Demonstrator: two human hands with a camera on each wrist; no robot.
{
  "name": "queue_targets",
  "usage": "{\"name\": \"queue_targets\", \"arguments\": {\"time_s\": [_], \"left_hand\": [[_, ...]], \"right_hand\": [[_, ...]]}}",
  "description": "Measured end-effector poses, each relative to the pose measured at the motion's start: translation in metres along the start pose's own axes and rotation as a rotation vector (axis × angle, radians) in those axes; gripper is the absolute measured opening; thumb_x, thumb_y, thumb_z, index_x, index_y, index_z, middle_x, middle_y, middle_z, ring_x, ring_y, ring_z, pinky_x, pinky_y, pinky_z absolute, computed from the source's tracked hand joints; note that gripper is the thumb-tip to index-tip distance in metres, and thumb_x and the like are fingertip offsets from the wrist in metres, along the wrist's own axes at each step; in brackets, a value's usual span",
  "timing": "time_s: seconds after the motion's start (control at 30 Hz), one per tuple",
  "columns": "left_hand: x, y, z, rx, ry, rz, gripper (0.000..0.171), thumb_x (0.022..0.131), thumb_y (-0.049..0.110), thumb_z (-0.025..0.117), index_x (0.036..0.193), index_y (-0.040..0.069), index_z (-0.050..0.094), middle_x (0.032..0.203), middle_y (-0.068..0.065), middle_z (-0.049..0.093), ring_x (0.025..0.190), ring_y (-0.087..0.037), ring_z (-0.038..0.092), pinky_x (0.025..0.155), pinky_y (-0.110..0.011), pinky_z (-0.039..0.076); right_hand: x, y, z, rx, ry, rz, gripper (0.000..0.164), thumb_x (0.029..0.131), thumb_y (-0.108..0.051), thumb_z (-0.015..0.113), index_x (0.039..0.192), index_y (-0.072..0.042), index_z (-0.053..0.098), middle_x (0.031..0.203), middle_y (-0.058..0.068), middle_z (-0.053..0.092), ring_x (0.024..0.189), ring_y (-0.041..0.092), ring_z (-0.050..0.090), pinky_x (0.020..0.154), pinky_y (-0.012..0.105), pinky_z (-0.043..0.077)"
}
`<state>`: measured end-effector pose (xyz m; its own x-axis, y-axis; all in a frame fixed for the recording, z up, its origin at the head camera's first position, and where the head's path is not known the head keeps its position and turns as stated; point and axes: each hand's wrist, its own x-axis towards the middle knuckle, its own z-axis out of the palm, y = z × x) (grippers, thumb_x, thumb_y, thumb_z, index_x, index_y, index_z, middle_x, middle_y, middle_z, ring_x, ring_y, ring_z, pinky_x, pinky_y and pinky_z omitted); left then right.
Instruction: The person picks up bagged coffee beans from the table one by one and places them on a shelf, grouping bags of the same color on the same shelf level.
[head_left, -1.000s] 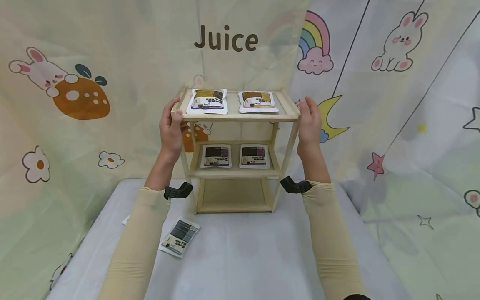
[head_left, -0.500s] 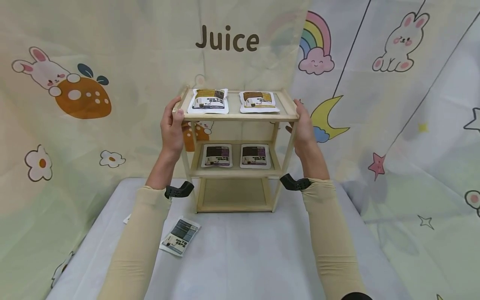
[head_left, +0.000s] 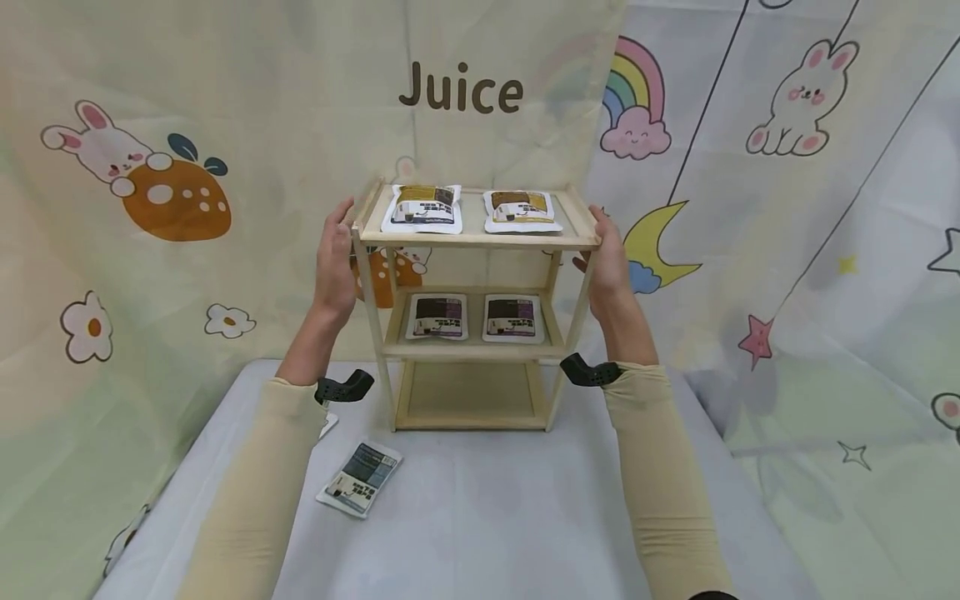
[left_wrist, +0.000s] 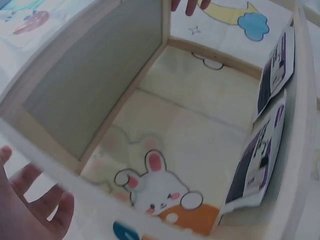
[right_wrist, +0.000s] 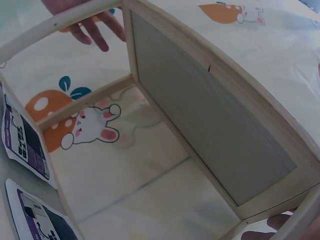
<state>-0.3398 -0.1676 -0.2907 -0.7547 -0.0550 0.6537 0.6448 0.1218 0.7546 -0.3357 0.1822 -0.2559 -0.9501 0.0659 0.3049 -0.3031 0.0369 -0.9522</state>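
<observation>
A small three-tier wooden shelf (head_left: 474, 241) stands upright in the head view. Two white pouches with yellow-brown labels, the left pouch (head_left: 423, 210) and the right pouch (head_left: 522, 212), lie on its top tier. Below them, a left dark-labelled pouch (head_left: 437, 317) and a right dark-labelled pouch (head_left: 513, 318) lie side by side on the middle tier. My left hand (head_left: 334, 267) is beside the shelf's upper left corner, fingers loose and holding nothing. My right hand (head_left: 611, 267) grips the upper right corner, some fingers reaching behind the post.
A pouch (head_left: 360, 478) with a blue-grey label lies on the white-covered table (head_left: 480, 517), in front of the shelf's left side. Another white pouch (head_left: 328, 424) is mostly hidden by the left forearm. A printed curtain (head_left: 480, 137) hangs close behind the shelf.
My left hand has let go of the tray's left corner and moved slightly outward. My right hand has shifted inward, its fingers now reaching past the right post. The pouches stay in place.
</observation>
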Motion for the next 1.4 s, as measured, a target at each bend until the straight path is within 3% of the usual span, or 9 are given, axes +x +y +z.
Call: {"name": "queue_targets", "arguments": {"time_s": [0.07,0.2,0.4,0.53,0.7,0.77,0.9,1.17,1.4], "left_hand": [[-0.004,-0.001,-0.01,0.032,-0.019,-0.012,0.054,0.104,0.039,0.028,0.15,0.013,0.033,0.143,-0.016,0.045,0.129,-0.031,0.043,0.104,-0.051,0.033],[-0.019,0.001,-0.028,0.119,-0.086,-0.1,0.048,0.106,0.03,0.034,0.146,0.004,0.041,0.137,-0.022,0.05,0.126,-0.034,0.046,0.098,-0.051,0.036],[-0.061,0.001,-0.042,0.238,-0.201,-0.179,0.041,0.104,0.014,0.043,0.138,-0.009,0.045,0.133,-0.028,0.05,0.123,-0.041,0.046,0.1,-0.053,0.035],[-0.09,-0.021,-0.057,0.281,-0.258,-0.226,0.04,0.103,0.011,0.045,0.138,-0.008,0.045,0.134,-0.029,0.051,0.123,-0.042,0.047,0.1,-0.053,0.036],[-0.117,-0.068,-0.086,0.332,-0.294,-0.3,0.041,0.104,0.015,0.045,0.141,-0.004,0.044,0.135,-0.025,0.052,0.123,-0.038,0.047,0.095,-0.032,0.041],[-0.127,-0.089,-0.099,0.355,-0.302,-0.33,0.043,0.104,0.018,0.045,0.141,-0.003,0.044,0.136,-0.024,0.051,0.124,-0.039,0.047,0.096,-0.036,0.042],[-0.147,-0.12,-0.124,0.445,-0.316,-0.409,0.047,0.104,0.026,0.046,0.141,-0.002,0.044,0.141,-0.025,0.045,0.126,-0.046,0.042,0.099,-0.058,0.036],[-0.18,-0.154,-0.163,0.775,-0.347,-0.498,0.052,0.098,0.028,0.056,0.137,-0.005,0.045,0.142,-0.035,0.034,0.129,-0.054,0.028,0.099,-0.067,0.026],[-0.197,-0.172,-0.178,0.859,-0.403,-0.609,0.073,0.094,0.044,0.059,0.142,-0.006,0.035,0.14,-0.042,0.026,0.126,-0.06,0.026,0.096,-0.071,0.026]], "right_hand": [[-0.001,0.0,0.0,0.004,-0.001,0.001,0.058,0.102,-0.043,0.017,0.156,-0.022,0.019,0.155,0.004,0.027,0.14,0.023,0.028,0.11,0.05,0.02],[0.001,0.0,-0.001,0.002,0.004,-0.019,0.058,0.102,-0.042,0.016,0.156,-0.021,0.019,0.154,0.004,0.029,0.139,0.023,0.029,0.11,0.05,0.02],[0.003,-0.001,-0.005,0.006,0.015,-0.039,0.057,0.102,-0.041,0.016,0.155,-0.021,0.019,0.153,0.004,0.03,0.138,0.024,0.03,0.109,0.051,0.02],[0.004,-0.001,-0.006,0.013,0.015,-0.042,0.056,0.102,-0.04,0.018,0.155,-0.021,0.02,0.152,0.005,0.03,0.138,0.025,0.03,0.108,0.051,0.02],[0.005,-0.002,-0.005,0.0,0.003,-0.036,0.058,0.102,-0.042,0.018,0.156,-0.021,0.019,0.154,0.004,0.028,0.139,0.026,0.029,0.109,0.05,0.021],[0.005,-0.001,-0.006,-0.019,-0.005,-0.04,0.058,0.102,-0.043,0.018,0.156,-0.023,0.018,0.155,0.003,0.026,0.139,0.027,0.028,0.109,0.05,0.021],[0.006,0.001,-0.011,-0.068,-0.032,-0.067,0.058,0.102,-0.045,0.018,0.156,-0.024,0.019,0.154,0.002,0.027,0.138,0.026,0.029,0.108,0.051,0.023],[0.004,0.003,-0.023,-0.179,-0.092,-0.126,0.057,0.103,-0.036,0.021,0.155,-0.014,0.022,0.154,0.006,0.026,0.133,0.027,0.031,0.105,0.055,0.028],[0.005,0.002,-0.015,-0.21,-0.067,-0.129,0.055,0.101,-0.03,0.023,0.153,-0.012,0.025,0.152,0.007,0.029,0.129,0.027,0.037,0.102,0.052,0.034]]}}
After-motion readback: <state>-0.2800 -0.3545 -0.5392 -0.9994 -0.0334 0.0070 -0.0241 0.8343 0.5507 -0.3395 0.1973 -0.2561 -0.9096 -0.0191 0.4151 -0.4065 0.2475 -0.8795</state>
